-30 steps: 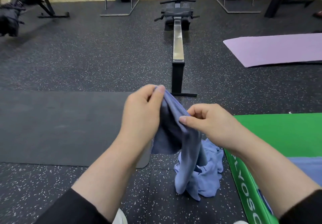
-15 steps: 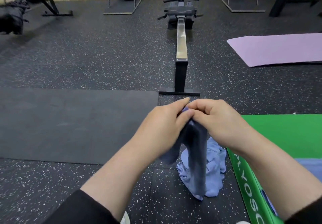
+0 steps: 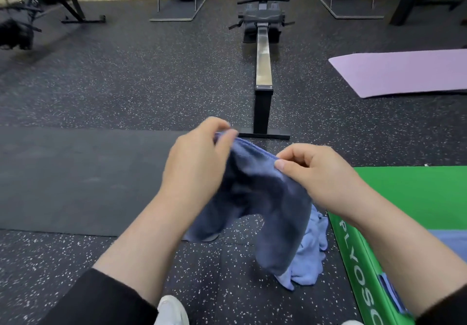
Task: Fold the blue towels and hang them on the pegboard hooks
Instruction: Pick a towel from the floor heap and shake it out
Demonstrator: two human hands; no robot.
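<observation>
Towel (image 3: 265,193) pinched by L hand (image 3: 194,165) & R hand (image 3: 321,175), hanging between.

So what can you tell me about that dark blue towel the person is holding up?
The dark blue towel looks like soft terry cloth, with a stitched hem along its top edge. It hangs in the air, unfolded and rumpled; the left hand and right hand each pinch that edge, held apart. Two limp ends droop toward the speckled floor. The right end hangs in front of a lighter blue towel crumpled beside a green box.
</observation>
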